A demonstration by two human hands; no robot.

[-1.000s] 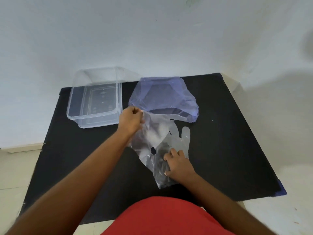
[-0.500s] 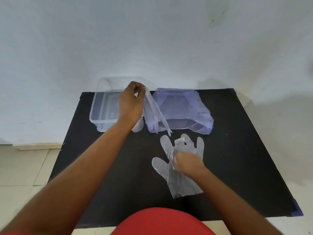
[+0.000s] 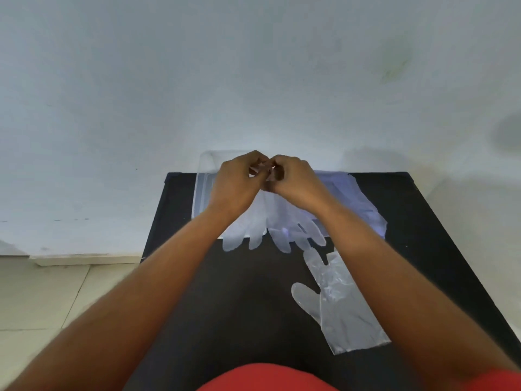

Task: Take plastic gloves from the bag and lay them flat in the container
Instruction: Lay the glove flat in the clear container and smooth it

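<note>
Clear container (image 3: 203, 190): contents hidden behind hands. Left hand (image 3: 235, 185), right hand (image 3: 296, 183): both pinched on hanging glove (image 3: 270, 221). Second glove (image 3: 341, 306): flat on table (image 3: 239, 306).

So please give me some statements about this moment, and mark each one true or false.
1. Both hands, left hand and right hand, pinch the hanging glove at its top. True.
2. A spare glove lies flat on the black table. True.
3. The spare glove lies inside the container. False: it lies on the table, nearer the person.
4. The bag is red. False: it is bluish and translucent.
</note>
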